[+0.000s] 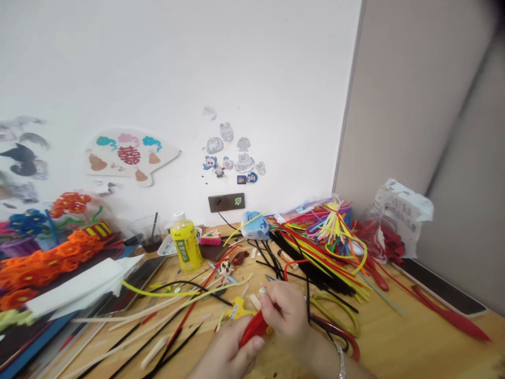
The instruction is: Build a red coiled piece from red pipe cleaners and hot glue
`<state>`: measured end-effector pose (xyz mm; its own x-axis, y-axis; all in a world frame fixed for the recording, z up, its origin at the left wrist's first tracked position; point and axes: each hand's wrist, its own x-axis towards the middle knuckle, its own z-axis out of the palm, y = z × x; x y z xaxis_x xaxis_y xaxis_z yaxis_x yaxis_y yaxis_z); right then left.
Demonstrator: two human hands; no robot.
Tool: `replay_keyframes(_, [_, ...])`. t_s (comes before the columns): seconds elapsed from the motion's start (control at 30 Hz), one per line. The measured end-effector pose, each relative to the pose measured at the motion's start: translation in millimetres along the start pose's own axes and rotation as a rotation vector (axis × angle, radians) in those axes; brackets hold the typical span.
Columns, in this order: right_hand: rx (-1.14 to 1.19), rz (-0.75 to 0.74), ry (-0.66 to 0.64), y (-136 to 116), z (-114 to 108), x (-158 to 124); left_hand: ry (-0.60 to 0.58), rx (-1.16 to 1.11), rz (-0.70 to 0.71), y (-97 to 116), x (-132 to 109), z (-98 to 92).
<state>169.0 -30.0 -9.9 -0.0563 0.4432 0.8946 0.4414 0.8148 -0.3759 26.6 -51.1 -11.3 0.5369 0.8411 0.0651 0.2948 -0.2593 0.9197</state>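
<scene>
Red strands: a bundle point(253, 328) of fuzzy stems, low and near the centre of the view, above the wooden table point(398, 342); it slanted between the two hands.
Left hand point(226, 348): grasping the red bundle, with the thumb laid along its near side; the remaining fingers were largely hidden behind it.
Right hand point(287, 311): fingers clenched, touching the bundle's upper end; whether they pinched a strand could not be told; a silvery bracelet point(341, 363) circled the wrist.
Yellow tool point(239, 308): on the table just beyond the hands, partly covered by them.
Scissors point(342, 311): yellow-handled, to the right of the right hand; partly hidden.
Black stems point(315, 266): a thick sheaf beyond the right hand; red and yellow stems lay alongside it, and a multicoloured bunch point(335, 223) stood farther back.
Bottle point(186, 246): yellow, white-capped, upright; a clear cup point(147, 232) with dark contents stood to its left.
Orange flowers point(59, 258): fuzzy, massed at the far left; folded white paper point(79, 288) lay beside them.
Wall point(276, 68): white; it bore stickers point(244, 162), a socket panel point(226, 202) and a painted fan-shaped board point(128, 155).
</scene>
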Motion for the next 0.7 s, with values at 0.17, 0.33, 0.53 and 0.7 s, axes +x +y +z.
replay_keyframes(0.17, [-0.014, 0.024, 0.008, -1, 0, 0, -0.059, -0.146, -0.094, -4, -1, 5.0])
replay_keyframes(0.33, [-0.031, 0.027, 0.004, 1, 0, -1, -0.065, -0.226, -0.146, -12, 2, 6.7])
replay_keyframes(0.53, [-0.022, 0.012, -0.007, 1, 0, 0, -0.018, -0.063, -0.147, -9, -5, 0.9])
replay_keyframes(0.7, [-0.032, 0.051, -0.015, 2, 0, -1, 0.035, -0.024, -0.152, -5, -6, 5.4])
